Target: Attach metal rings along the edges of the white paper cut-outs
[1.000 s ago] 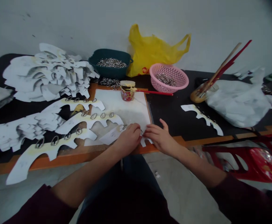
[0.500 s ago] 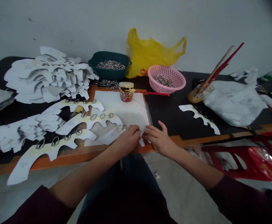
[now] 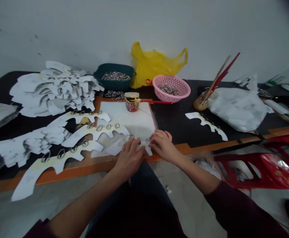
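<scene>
We record the wearer in a dark maroon upper garment. The left sleeve (image 3: 40, 230), cut off by the lower frame edge, shows only its end, with an uneven, slightly notched edge. The right sleeve (image 3: 223, 201) shows at greater length, in the same plain maroon, with soft folds and its end on the forearm. We find both forearms bare from sleeve to wrist, and the left hand (image 3: 130, 156) and right hand (image 3: 162, 142) likewise bare. The torso garment (image 3: 134, 215) reads nearly black in shadow; its fastenings cannot be made out. Below, we note dark blue trousers (image 3: 150, 183), denim-like in tone.
</scene>
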`<action>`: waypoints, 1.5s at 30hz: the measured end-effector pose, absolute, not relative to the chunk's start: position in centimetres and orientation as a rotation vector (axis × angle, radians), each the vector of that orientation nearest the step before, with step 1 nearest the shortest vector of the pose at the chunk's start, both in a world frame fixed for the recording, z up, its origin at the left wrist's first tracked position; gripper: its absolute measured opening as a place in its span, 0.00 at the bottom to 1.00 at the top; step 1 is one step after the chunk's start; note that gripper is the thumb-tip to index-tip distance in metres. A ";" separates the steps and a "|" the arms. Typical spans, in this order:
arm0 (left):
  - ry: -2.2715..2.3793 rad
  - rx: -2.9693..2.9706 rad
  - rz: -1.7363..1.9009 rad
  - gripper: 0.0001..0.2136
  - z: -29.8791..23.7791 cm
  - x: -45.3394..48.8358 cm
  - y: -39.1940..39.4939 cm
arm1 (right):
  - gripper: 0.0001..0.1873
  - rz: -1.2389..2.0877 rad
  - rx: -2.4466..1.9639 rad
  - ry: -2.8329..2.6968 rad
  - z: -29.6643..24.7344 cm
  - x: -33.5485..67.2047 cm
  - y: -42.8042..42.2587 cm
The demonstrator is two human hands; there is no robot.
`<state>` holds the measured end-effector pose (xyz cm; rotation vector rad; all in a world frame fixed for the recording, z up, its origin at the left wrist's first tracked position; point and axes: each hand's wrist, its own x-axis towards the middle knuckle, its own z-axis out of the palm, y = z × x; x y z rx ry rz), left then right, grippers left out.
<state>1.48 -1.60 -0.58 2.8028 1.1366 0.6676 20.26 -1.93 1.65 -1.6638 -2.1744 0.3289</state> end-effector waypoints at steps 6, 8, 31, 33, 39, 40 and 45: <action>1.160 2.671 0.752 0.15 -0.4 1.3 -2.1 | 0.17 0.436 -1.797 -2.045 1.5 18.6 -0.7; 1.174 2.550 0.887 0.13 0.0 1.0 -2.5 | 0.15 0.656 -1.779 -1.971 2.0 18.6 -0.5; 0.769 0.420 1.243 0.19 3.5 2.4 -4.7 | 0.17 1.443 -1.322 -1.393 6.7 16.2 -3.9; 0.724 0.350 1.186 0.19 3.8 2.3 -4.8 | 0.16 1.453 -1.289 -1.365 6.5 16.1 -3.9; 0.582 0.253 1.091 0.16 3.7 1.9 -4.9 | 0.16 1.365 -1.292 -1.453 6.0 15.8 -4.4; 0.566 0.260 1.103 0.15 3.6 1.9 -4.9 | 0.17 1.310 -1.315 -1.492 5.9 15.5 -4.6; 0.716 0.249 1.206 0.11 3.3 2.0 -5.1 | 0.19 1.081 -1.366 -1.689 5.3 14.6 -5.6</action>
